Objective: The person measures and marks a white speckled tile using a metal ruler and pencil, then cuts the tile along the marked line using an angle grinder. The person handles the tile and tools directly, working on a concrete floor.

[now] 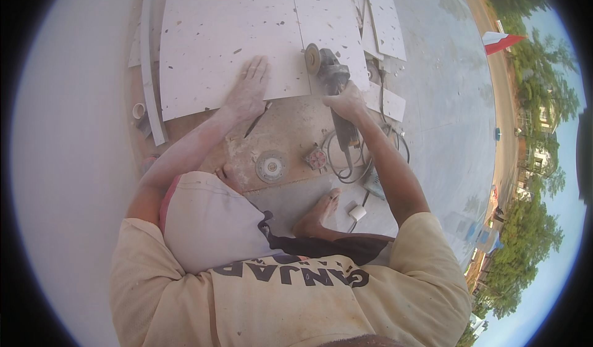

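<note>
My right hand [347, 103] is wrapped round the body of an angle grinder [335, 78]. Its disc [312, 58] stands on edge beside a thin straight line in a white tile with dark flecks [216, 38]. Pale dust hangs around the grinder and the tile's near edge. My left hand [248, 91] lies flat on the near part of the tile, fingers stretched forward, holding nothing. Just right of the left wrist, a dark pen-like tool [257, 120] rests at the tile's near edge.
A round grinding disc [271, 167] and a small red-and-grey box [315, 158] lie on the dusty board before me. The coiled power cord [352, 177] is by my right forearm. A long pale strip [146, 63] flanks the tile at left; tile offcuts [386, 20] lie right.
</note>
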`<state>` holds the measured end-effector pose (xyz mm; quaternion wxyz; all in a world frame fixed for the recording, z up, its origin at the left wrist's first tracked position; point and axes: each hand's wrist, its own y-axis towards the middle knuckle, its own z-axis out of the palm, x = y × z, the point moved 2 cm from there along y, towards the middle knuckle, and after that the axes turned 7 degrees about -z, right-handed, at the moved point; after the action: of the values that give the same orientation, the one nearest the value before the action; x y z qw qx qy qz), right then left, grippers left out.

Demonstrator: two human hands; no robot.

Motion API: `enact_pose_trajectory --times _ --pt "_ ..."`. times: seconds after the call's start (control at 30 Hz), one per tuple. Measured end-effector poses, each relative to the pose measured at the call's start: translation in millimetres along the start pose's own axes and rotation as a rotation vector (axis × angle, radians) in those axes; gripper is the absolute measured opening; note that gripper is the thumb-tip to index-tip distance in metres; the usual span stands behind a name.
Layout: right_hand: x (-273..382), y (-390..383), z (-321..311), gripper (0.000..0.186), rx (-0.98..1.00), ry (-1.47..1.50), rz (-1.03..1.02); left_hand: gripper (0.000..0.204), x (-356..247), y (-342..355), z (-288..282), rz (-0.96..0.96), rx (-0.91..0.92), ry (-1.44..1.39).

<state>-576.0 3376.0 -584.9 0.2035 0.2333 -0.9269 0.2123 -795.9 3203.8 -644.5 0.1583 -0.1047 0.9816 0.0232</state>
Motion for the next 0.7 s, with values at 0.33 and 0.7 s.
enact_pose_trajectory --times 0.33,0.7 --pt "3.6 1.4 -2.2 0.067 0.038 0.037 -0.003 0.088 1.1 0.1 3.2 0.012 -0.013 -0.007" --pt "-6.2 16.1 6.1 0.068 -0.003 -0.044 0.022 0.085 0.5 1.2 4.8 0.020 -0.004 0.031"
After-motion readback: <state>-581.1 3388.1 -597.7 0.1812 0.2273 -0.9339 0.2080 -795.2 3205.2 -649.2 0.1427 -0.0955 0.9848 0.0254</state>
